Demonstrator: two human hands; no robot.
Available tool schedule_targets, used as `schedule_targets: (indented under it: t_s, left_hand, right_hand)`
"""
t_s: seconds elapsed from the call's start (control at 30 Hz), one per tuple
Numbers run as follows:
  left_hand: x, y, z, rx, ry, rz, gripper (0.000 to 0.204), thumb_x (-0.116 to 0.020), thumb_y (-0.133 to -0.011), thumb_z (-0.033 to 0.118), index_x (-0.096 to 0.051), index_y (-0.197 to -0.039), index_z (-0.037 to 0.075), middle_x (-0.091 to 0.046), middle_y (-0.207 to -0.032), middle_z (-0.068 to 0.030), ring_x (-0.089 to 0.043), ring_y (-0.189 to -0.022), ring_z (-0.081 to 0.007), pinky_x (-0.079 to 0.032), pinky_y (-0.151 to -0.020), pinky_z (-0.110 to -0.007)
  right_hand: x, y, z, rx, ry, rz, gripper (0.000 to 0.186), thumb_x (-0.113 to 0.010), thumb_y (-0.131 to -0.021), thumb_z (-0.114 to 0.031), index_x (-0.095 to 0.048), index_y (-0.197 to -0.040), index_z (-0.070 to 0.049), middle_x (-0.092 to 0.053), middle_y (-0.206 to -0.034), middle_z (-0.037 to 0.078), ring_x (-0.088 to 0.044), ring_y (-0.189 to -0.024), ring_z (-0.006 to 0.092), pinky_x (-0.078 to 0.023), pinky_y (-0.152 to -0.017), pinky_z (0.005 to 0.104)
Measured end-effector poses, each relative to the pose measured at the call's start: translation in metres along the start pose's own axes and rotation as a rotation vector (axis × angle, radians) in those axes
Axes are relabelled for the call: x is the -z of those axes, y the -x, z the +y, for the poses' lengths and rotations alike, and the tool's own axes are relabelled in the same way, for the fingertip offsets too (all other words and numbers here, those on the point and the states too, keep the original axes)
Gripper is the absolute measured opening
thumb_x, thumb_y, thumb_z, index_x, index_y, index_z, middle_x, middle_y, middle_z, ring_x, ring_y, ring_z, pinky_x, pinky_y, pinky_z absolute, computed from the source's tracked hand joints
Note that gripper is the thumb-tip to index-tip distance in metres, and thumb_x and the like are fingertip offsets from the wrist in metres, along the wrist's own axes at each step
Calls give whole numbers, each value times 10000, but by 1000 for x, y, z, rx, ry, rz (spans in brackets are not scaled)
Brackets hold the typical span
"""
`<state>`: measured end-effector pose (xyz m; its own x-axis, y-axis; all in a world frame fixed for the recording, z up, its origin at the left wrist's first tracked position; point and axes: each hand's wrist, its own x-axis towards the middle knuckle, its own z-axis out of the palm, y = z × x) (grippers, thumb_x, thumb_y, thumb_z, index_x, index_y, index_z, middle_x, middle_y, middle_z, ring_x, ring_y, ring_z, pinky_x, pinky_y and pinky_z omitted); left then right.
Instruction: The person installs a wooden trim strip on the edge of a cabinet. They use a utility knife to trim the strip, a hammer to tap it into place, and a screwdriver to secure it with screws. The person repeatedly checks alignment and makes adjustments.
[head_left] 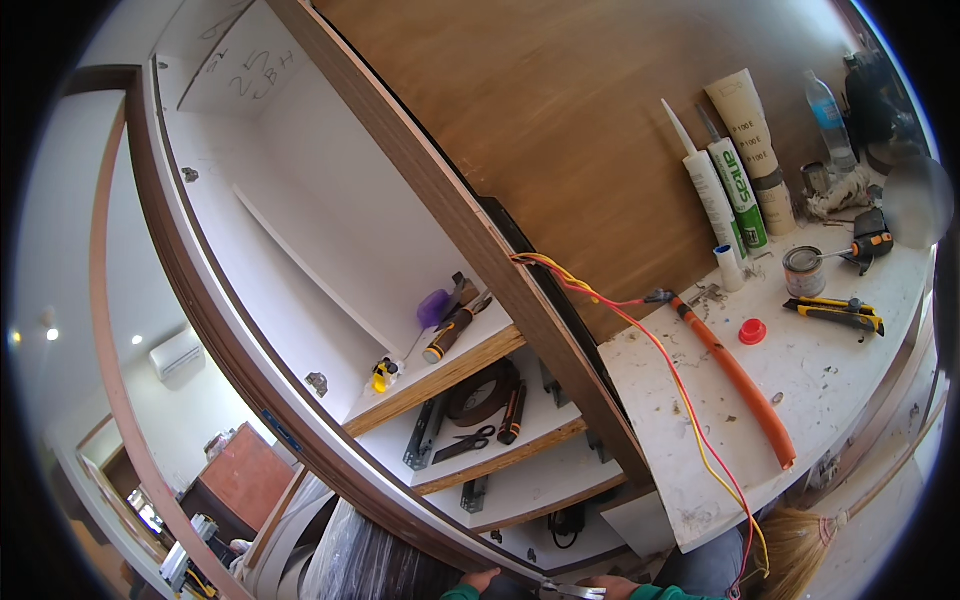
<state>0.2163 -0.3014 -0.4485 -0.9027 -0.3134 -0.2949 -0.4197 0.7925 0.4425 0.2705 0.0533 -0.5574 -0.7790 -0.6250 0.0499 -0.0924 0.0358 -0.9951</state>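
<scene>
Grip state of your right hand [611, 584] cannot be told: its fingers are at a grey metal tool [577, 592], partly cut off by the lower edge. Your left hand [481, 579], near the brown frame [240, 378], is likewise undetermined. You have the tool between both hands, left of the hanging wires [664, 357].

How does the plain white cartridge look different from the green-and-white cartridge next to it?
The white cartridge is almost all white, while the green-and-white cartridge carries a bold green label. The first has a white nozzle; the second has a greyer nozzle. Both are slim tubes, standing nozzle up on the white worktop.
</scene>
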Motion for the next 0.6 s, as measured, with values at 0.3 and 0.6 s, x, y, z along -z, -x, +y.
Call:
schedule_targets:
  t_s: [0.3,0.6]
  left_hand:
    - [3,1,4,2,-15,-68,667,-718,-933,491,-651,-1373,-6,-620,-1463,-163,-569,-1336,-283,-425,-1139,-385]
    - [11,18,18,15,24,-111,657,-695,-952,495,-657,-1358,-20,-645,-1424,-162,-584,-1311,-297,-442,-1116,-394]
  right_hand:
    - [0,0,0,-2,-95,3,715,-810,-763,-308,-600,-1403,-68,-652,-1340,221,-623,-1246,367,-491,-1075,434]
    - [-13,-16,47,43,-42,57,679,-822,-779,-343,-617,-1364,-64,-671,-1279,227,-647,-1186,373,-510,-1027,443]
